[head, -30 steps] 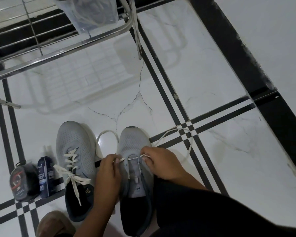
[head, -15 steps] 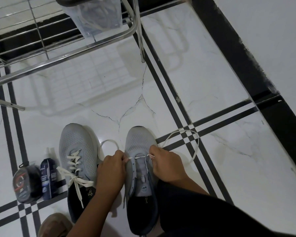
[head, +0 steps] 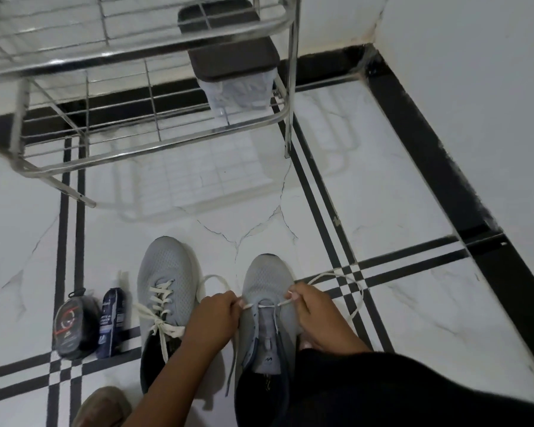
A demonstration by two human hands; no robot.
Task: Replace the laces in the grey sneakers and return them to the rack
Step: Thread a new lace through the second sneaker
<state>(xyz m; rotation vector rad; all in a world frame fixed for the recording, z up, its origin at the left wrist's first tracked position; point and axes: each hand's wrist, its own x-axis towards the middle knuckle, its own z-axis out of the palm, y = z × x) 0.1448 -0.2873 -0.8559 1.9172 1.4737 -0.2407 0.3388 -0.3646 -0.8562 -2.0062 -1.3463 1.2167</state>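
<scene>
R sneaker (head: 267, 282) btwn hands | L hand (head: 211, 315) + R hand (head: 313, 312) pinching lace (head: 267, 306) ends

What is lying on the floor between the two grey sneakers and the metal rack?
Nothing visible: bare tile lies between the grey sneakers and the rack. The dark box takes the shelves' right end, and both hands hold the white lace.

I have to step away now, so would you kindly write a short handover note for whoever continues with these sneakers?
Left hand and right hand each pinch an end of the white lace at the lowest eyelets of the right sneaker.
Left sneaker, beside it on the floor, is already laced and tied.
Left to do: thread the remaining eyelets, tie, then set both on the rack.
</scene>
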